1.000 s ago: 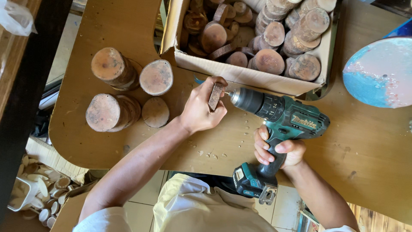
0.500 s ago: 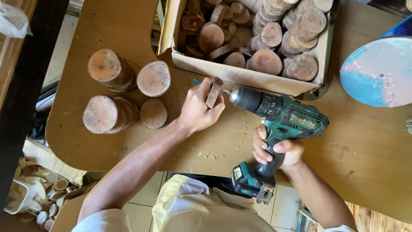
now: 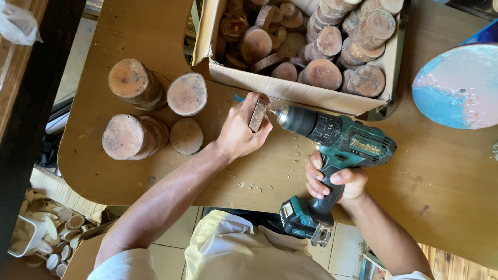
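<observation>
From the head camera, the left hand (image 3: 239, 130) pinches a small wood slice (image 3: 258, 112) on its edge, fingers closed around it, holding it upright on the wooden table (image 3: 441, 176) just in front of the cardboard box (image 3: 290, 92). The right hand (image 3: 334, 181) is clenched around the grip of a teal cordless drill (image 3: 337, 142), which lies level with its bit touching the slice's flat face. The box is filled with more round wood slices. To the left of the left hand stand stacks of wood discs (image 3: 150, 111), close together. A round blue and pink object (image 3: 459, 85) sits at the table's right edge. Small wood chips (image 3: 254, 185) lie scattered on the table near the person's front
</observation>
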